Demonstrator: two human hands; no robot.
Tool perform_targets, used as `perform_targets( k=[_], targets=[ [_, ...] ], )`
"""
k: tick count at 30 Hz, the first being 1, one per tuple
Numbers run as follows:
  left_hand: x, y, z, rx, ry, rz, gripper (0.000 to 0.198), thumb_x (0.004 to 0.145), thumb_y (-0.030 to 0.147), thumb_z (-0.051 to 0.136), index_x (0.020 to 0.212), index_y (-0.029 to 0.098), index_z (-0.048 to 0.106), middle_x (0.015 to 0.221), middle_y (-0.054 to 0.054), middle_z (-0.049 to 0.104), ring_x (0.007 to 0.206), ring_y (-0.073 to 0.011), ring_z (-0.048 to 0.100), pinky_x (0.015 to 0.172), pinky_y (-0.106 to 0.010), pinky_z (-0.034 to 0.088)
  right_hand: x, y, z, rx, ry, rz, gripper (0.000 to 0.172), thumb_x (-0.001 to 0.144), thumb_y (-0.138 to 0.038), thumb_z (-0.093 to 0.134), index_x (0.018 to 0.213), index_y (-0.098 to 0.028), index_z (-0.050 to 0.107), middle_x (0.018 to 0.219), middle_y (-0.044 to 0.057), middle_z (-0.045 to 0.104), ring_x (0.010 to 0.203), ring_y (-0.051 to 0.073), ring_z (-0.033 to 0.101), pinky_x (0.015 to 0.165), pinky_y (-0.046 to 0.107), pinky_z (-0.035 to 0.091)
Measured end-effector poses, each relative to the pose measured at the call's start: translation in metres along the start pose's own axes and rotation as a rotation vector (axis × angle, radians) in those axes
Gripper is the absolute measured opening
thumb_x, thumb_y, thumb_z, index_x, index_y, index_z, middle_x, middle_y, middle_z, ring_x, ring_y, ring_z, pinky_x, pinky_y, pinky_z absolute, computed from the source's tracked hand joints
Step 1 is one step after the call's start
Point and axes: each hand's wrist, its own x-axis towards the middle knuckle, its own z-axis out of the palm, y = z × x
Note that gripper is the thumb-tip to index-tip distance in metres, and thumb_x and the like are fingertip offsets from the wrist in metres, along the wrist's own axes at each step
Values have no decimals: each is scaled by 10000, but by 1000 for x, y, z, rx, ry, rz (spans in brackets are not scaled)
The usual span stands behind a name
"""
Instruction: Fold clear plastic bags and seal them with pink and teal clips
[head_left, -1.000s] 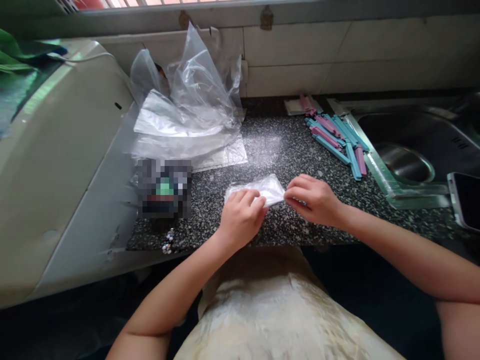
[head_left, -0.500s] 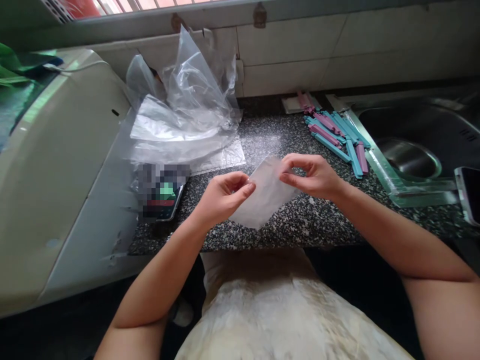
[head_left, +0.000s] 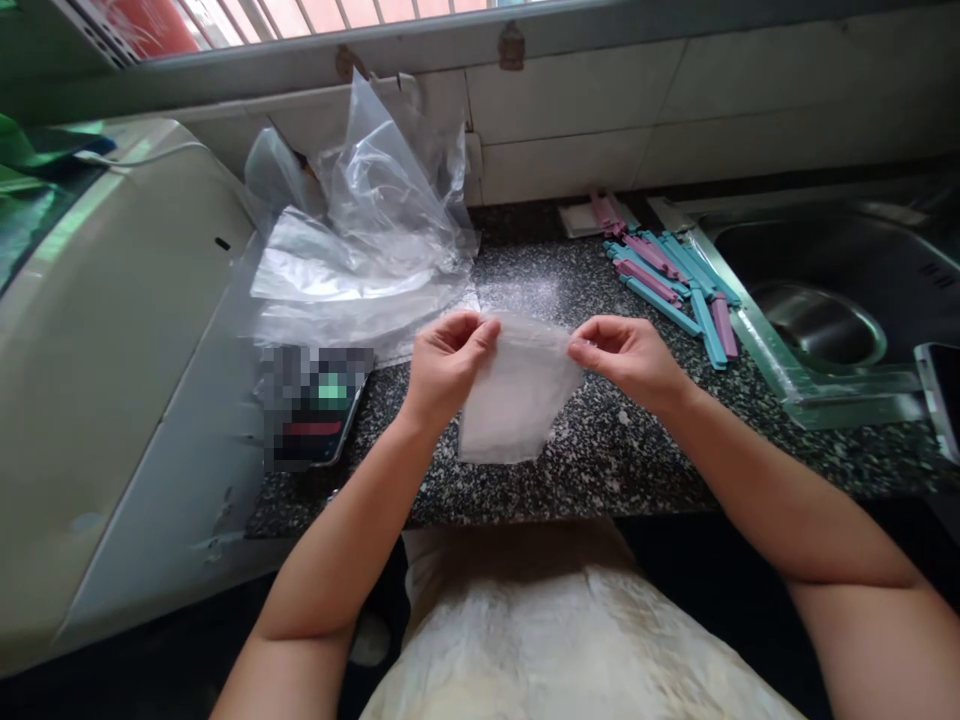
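Small translucent white plastic bag [head_left: 514,405], centre of view: where is it, asks the student.

Tutor: Held up just above the speckled dark granite worktop [head_left: 600,470], in front of the person's body. Its top edge is stretched between both hands and the rest hangs down.

Student: And the fingers?

Tutor: Left hand [head_left: 442,370]: thumb and fingers [head_left: 480,335] closed in a pinch on the bag's upper left corner. Right hand [head_left: 626,360]: thumb and forefinger closed in a pinch on the upper right corner, the other fingers curled. Neither hand touches the worktop.

Student: Surroundings?

Tutor: Behind the left hand, a heap of crumpled clear plastic bags [head_left: 367,240] lies against the tiled wall. Left of the hands, a phone with a blurred screen [head_left: 311,405] lies flat on the worktop. To the right, well apart from the bag, a loose bunch of pink and blue plastic sealing sticks [head_left: 667,275] lies beside the rim of the steel sink [head_left: 840,400]. At far left stands a large beige appliance [head_left: 112,350].
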Motion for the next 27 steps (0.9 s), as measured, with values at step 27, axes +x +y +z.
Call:
perform_targets(
  k=[27],
  targets=[
    [-4, -30, -12, 71, -402, -510, 378, 545, 477, 727, 597, 129, 588, 494, 34, 488, 435, -55, 380, 435, -182, 278, 11, 22, -7, 11, 180, 61, 234, 659, -378, 652, 635, -159, 571, 609, -24, 544, 581, 91, 464, 596, 262, 400]
  ],
)
